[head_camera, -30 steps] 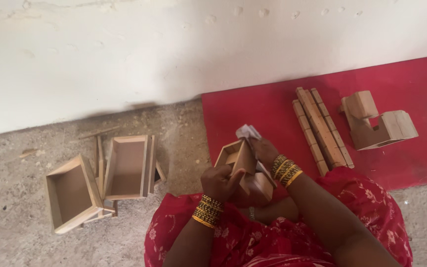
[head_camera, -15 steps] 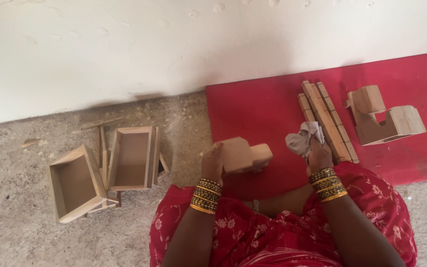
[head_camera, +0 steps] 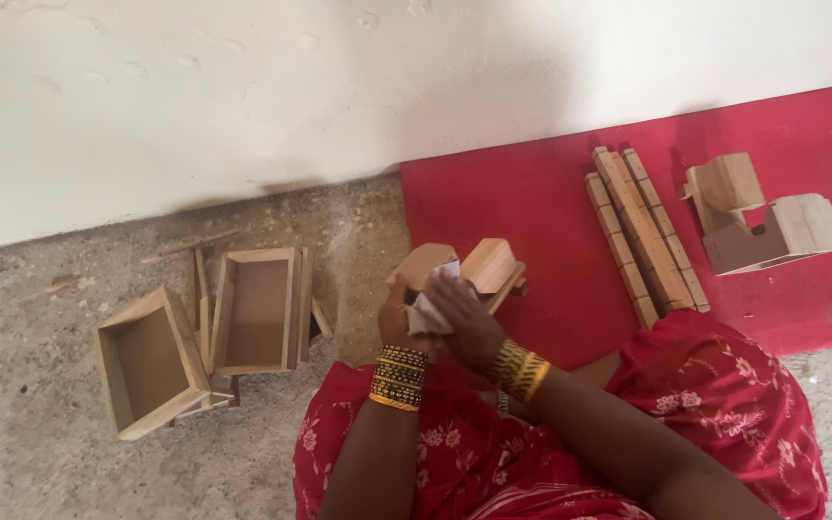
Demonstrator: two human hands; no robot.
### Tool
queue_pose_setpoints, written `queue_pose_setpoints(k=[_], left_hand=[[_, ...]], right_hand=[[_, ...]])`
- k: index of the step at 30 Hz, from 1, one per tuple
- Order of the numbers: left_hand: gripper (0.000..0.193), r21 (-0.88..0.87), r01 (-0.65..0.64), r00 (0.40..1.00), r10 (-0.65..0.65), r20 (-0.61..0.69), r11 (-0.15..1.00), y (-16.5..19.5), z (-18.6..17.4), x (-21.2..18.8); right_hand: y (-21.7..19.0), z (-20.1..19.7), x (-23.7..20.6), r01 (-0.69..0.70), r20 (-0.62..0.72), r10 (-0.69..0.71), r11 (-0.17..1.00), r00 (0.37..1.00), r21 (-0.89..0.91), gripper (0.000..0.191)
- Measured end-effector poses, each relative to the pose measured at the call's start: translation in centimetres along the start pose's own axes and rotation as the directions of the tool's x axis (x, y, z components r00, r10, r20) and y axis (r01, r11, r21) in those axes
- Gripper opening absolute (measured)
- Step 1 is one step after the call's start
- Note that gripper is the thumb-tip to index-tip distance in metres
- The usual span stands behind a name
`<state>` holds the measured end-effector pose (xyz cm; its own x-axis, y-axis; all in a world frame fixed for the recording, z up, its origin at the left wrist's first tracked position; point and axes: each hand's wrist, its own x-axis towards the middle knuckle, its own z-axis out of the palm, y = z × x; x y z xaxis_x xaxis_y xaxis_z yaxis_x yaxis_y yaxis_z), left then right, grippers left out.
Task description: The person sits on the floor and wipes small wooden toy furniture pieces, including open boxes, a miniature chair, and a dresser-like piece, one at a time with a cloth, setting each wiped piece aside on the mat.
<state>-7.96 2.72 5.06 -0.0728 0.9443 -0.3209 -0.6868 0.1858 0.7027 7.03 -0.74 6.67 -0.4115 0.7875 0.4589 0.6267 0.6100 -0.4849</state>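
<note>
My left hand (head_camera: 399, 320) grips a small light wooden piece (head_camera: 485, 266) with curved tops, held just above the edge of the red mat (head_camera: 532, 202). Pressed against that piece is a crumpled pale scrap, sandpaper or cloth (head_camera: 428, 306), which my right hand (head_camera: 464, 323) holds. Both wrists wear stacked gold bangles. My lap in red flowered cloth fills the bottom of the view.
Two open wooden boxes (head_camera: 257, 308) (head_camera: 142, 361) with loose thin slats lie on the rough concrete floor at left. On the mat lie a bundle of notched wooden strips (head_camera: 642, 236) and two more curved wooden pieces (head_camera: 758, 217). A white wall runs behind.
My right hand, which had swung out to the right with the pale scrap, has come back onto the wooden piece held in my left hand.
</note>
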Motion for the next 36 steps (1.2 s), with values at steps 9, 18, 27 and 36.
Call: queue_pose_setpoints(k=[9, 18, 27, 36], left_hand=[[0.039, -0.432, -0.055, 0.934, -0.107, -0.341, 0.900, 0.1, -2.8, 3.6], [0.042, -0.466, -0.072, 0.907, -0.137, -0.399, 0.882, -0.2, -3.5, 4.9], [0.047, -0.403, -0.028, 0.848, -0.192, -0.494, 0.915, -0.1, -3.4, 4.1], [0.044, -0.371, -0.071, 0.884, -0.114, -0.453, 0.926, -0.8, -2.8, 3.7]], right_hand=[[2.8, 2.3, -5.2, 0.318, 0.098, -0.319, 0.948, 0.943, 0.019, 0.075], [7.8, -1.0, -2.5, -0.377, -0.226, 0.345, 0.919, 0.911, -0.117, 0.053], [3.6, -1.8, 5.1, -0.463, 0.245, 0.581, 0.789, 0.776, -0.405, 0.058], [4.0, -4.4, 4.7, -0.560, 0.267, 0.718, 0.678, 0.642, -0.475, 0.090]])
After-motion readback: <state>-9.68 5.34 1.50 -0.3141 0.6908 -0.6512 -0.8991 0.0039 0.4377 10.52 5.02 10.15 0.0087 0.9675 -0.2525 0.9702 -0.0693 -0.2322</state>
